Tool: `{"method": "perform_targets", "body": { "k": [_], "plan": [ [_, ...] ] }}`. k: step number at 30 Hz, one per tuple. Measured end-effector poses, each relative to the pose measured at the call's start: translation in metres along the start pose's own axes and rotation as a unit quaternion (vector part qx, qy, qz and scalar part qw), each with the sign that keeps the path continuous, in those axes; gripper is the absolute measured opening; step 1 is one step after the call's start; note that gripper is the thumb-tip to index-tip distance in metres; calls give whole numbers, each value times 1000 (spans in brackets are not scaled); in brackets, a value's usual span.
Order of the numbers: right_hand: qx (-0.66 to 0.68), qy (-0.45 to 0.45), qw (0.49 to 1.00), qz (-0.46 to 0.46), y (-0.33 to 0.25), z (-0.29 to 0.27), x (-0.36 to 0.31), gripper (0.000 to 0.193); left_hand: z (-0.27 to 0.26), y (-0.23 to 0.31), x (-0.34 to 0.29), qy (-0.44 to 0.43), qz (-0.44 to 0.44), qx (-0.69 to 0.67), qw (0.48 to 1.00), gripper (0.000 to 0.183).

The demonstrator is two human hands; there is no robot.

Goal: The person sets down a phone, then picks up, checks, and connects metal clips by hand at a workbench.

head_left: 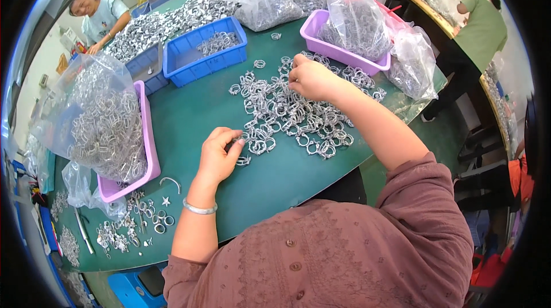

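A loose pile of silver metal rings [293, 113] lies on the green tabletop. My left hand [217, 156] rests at the pile's left edge, its fingers curled toward the thumb by a few rings. What sits between those fingertips is too small to make out. Over the far part of the pile is my right hand [315, 78], closed with fingertips drawn together. Its grip hides whatever it may hold. One single ring [259, 63] lies apart beyond the pile, and another ring [243, 160] is just below my left fingertips.
A blue bin [172, 70] holds some rings. Bagged rings fill a purple basket [150, 153] at left and another purple basket [344, 55] at far right. Small metal pieces [117, 233] lie front left; many more heap at the back. Two people [106, 12] [482, 27] are beyond.
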State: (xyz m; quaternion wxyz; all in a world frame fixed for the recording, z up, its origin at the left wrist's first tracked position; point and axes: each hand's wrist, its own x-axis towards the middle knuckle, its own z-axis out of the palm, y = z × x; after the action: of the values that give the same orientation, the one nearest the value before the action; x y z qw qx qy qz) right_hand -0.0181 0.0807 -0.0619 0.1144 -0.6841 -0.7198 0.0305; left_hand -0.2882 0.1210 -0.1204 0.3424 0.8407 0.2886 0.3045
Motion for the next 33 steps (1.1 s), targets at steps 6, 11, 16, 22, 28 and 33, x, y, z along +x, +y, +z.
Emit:
{"method": "perform_targets", "body": {
  "k": [6, 11, 16, 22, 28, 33],
  "plan": [
    [1, 18, 998, -68, -34, 16, 21, 23, -1, 5, -3, -13, 1, -24, 1000, 17],
    [-80, 35, 993, -79, -49, 39, 33, 16, -4, 2, -2, 9, -9, -31, 999, 17],
    [92, 59, 990, -95, -27, 33, 19, 12, -5, 1, 0, 22, -2, -17, 1000, 18],
    [596, -15, 802, 44, -28, 20, -6, 11, -4, 5, 3, 33, -2, -22, 999, 22],
    [761, 9, 648, -25, -66, 23, -13, 38, 4, 37, 16, 35, -65, -261, 962, 48],
    [813, 25, 579, -52, -84, 31, -8, 39, -3, 66, 31, 80, -36, -336, 938, 49]
  ]
}}
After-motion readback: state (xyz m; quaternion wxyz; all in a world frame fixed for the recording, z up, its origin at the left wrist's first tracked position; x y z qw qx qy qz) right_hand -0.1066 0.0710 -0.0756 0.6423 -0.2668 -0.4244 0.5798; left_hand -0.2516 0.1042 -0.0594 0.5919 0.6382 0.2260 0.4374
